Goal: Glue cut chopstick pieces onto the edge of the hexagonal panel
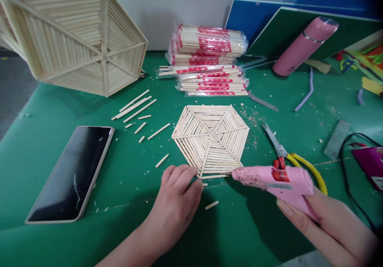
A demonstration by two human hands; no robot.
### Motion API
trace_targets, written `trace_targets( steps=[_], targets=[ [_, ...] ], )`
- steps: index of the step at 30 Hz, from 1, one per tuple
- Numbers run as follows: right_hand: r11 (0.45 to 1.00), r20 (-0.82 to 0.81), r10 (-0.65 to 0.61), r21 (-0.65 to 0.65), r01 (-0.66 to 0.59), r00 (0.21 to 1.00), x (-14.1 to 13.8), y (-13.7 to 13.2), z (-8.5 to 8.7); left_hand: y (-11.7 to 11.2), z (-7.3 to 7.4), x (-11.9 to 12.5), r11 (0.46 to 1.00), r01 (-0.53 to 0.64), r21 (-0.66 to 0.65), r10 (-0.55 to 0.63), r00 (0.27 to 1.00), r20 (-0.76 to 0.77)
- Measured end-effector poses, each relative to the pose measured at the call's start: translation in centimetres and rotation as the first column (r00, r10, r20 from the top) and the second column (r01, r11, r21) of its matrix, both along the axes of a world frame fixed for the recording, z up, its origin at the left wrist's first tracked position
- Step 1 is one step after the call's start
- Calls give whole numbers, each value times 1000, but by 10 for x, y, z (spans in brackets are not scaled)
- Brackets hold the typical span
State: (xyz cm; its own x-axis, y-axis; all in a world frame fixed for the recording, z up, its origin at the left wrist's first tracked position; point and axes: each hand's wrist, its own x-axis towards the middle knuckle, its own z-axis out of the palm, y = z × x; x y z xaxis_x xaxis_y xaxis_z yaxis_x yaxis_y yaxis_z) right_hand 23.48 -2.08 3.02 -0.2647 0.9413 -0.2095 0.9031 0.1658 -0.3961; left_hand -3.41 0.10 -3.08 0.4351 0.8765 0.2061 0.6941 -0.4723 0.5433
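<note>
A hexagonal panel of thin wooden sticks [221, 155], with spokes meeting at its middle, lies flat on the green table. My left hand [179, 195] is closed at its lower left corner, fingers pinched at the left end of a wooden stick [214, 177] along the lower edge. My fingers hide the exact contact. In my right hand [332, 223] is a pink hot glue gun [278, 181], its nozzle at the right end of that stick. Short stick pieces [212, 205] lie just below.
A bigger hexagonal stick structure [104, 55] stands at the back left. Wrapped chopstick packs [209, 59] are piled at the back. Around the panel lie a phone [72, 175], loose sticks [136, 107], yellow-handled scissors [279, 147] and a blade [263, 102]. A pink flask [305, 45] leans at the back right.
</note>
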Motion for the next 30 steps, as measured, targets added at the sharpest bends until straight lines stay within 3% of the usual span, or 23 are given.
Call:
trace_targets(
  steps=[13, 21, 25, 30],
  targets=[
    [995, -19, 102, 3, -102, 995, -15, 9, 0, 2, -1, 0, 1000, 9, -20, -9, 1000, -5],
    [999, 45, 40, -17, -40, 998, -2, 2, 0, 1, 1, 1, 1000, 12, -22, -11, 1000, 17],
    [993, -27, 67, -98, -69, 997, -13, 8, -1, 1, 1, 0, 1000, 7, -26, -7, 1000, 5],
    [991, -89, 100, -84, -107, 991, -31, 16, 5, 2, 2, 0, 1000, 6, -17, -7, 1000, -2]
  ],
)
